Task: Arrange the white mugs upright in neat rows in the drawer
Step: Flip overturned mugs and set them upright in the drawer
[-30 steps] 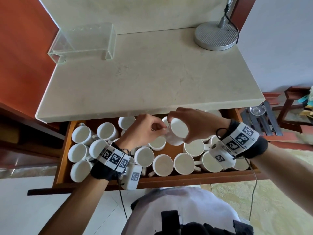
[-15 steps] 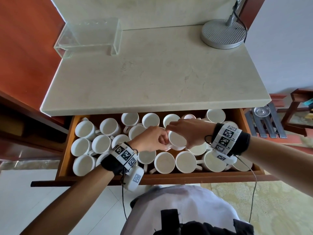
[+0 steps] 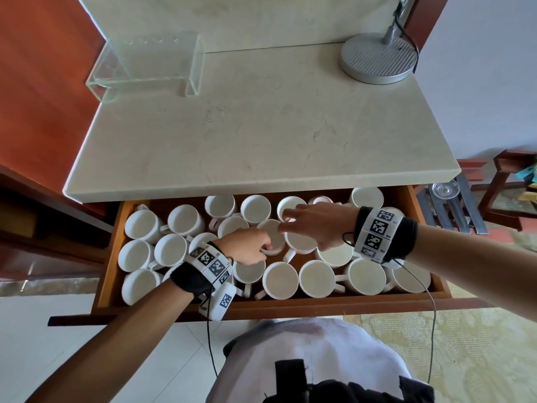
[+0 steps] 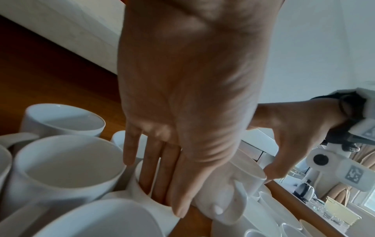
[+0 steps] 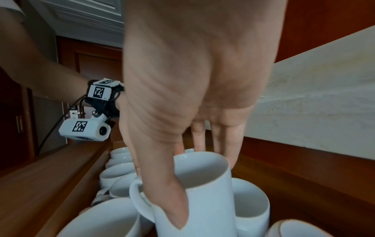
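Blocking much of the open drawer [image 3: 104, 274], both forearms and wrist bands hide several mugs, and the back row is partly cut off under the stone counter [image 3: 232, 135]. Left hand [image 3: 247, 247] sits at the drawer's middle, fingers curled down onto the handle side of one mug [image 3: 271, 234]; the left wrist view shows straight fingers [image 4: 162, 173] slipped down beside that mug's handle, thumb on the other side, so it looks like a loose hold, though the contact is hard to make out. That mug stands upright, mouth up, long axis vertical. Right hand [image 3: 313, 225] hovers just right of it, palm down, fingers spread and reaching toward the back row. In the right wrist view the thumb [image 5: 170, 200] lies against the outside of a second mug [image 5: 205, 184], upright, handle toward the left hand, with the other fingers straight behind its rim; whether they touch is unclear. Other mugs [image 3: 280, 280] crowd all round both hands, mouths up, handles pointing in mixed directions. Lamp base [image 3: 377, 58] and clear plastic stand [image 3: 145, 65] sit far beyond the hands.
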`<state>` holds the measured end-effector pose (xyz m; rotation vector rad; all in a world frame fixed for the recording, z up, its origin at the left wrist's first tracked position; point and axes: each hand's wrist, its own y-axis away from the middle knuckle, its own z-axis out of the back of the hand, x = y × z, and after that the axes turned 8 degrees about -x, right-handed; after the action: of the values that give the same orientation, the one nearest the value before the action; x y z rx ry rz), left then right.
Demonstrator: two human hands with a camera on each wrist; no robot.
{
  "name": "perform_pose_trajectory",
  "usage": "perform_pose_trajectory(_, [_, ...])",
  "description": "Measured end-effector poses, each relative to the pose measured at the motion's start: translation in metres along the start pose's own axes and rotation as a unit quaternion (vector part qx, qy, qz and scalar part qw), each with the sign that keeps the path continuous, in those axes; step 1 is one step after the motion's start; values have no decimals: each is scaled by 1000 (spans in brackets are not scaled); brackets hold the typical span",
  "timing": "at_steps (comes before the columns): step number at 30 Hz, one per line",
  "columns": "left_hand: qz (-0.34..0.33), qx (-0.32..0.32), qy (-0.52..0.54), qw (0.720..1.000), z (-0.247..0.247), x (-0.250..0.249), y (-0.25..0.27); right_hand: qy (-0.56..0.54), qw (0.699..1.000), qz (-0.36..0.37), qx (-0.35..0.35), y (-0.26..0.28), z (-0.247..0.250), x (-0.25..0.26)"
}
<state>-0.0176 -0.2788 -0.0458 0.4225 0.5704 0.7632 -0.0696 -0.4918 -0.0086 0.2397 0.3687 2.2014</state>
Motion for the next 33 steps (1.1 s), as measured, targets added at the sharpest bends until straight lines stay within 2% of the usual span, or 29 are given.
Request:
perform_pose_trajectory(8, [-22, 2, -26, 999, 0, 10, -4, 17, 999, 40, -1, -5, 1, -8])
perform_pose_trajectory(14, [-40, -22, -44, 998, -5, 11, -8, -4, 998, 60, 0, -4, 1, -15])
perform_pose_trajectory(19, [-46, -32, -97, 994, -4, 5, -13, 9, 999, 29, 16, -6, -6, -11])
perform_pose_trajectory(26, [-51, -16, -112, 992, -1, 7, -16, 24, 999, 26, 22, -14, -10, -12])
perform_pose_trajectory(33, [-55, -11, -109, 993, -3, 7, -15, 32, 999, -22, 19, -22, -24, -2])
